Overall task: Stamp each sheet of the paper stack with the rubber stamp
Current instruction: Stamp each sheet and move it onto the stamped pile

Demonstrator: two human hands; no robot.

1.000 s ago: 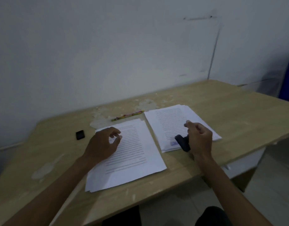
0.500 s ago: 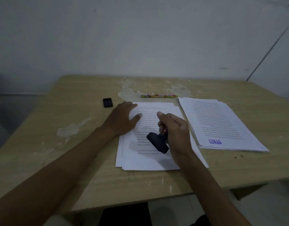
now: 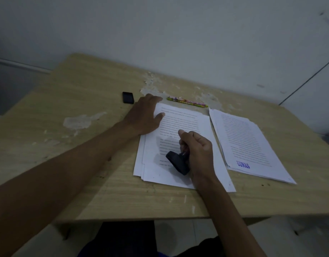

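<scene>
Black stamp [image 3: 177, 162] in our right hand [image 3: 198, 151], fist closed round its handle, tilts left over the stack's [image 3: 178, 127] lower margin; left hand [image 3: 144, 115] lies flat on the top corner.

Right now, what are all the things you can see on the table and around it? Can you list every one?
table: one, light wood with pale worn patches, under everything.
unstamped paper stack: one, white with printed lines, middle of the table.
stamped paper stack: one, white, to the right of the first, apart from it; top sheet bears a blue LUNAS mark near its bottom left corner.
rubber stamp: one, black, tilted over the lower part of the middle stack.
small black object: one, lying flat left of the papers; cannot tell what it is.
pencil: one, multicoloured, behind the papers.
wall: grey-white, behind the table.
left hand: fingers flat on the middle stack's upper left.
right hand: grips the stamp's handle.
</scene>
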